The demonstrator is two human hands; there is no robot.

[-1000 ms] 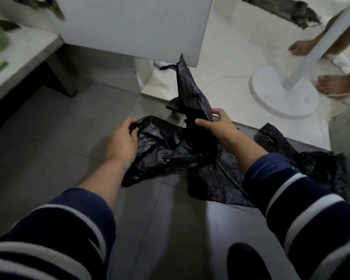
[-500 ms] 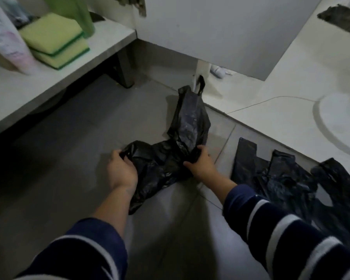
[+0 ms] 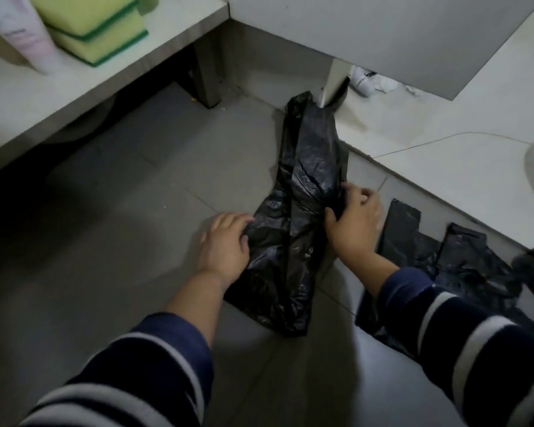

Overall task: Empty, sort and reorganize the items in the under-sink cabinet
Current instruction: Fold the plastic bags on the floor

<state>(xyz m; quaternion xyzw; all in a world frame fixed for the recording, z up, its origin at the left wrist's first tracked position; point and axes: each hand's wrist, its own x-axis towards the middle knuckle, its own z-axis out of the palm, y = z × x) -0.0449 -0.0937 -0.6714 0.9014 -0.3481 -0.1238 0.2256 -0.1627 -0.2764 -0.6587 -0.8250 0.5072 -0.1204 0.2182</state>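
While the left hand lies flat with straight fingers on the black plastic bag, the right hand pinches its right edge; the bag stretches along the grey floor, more black bags just beside it.
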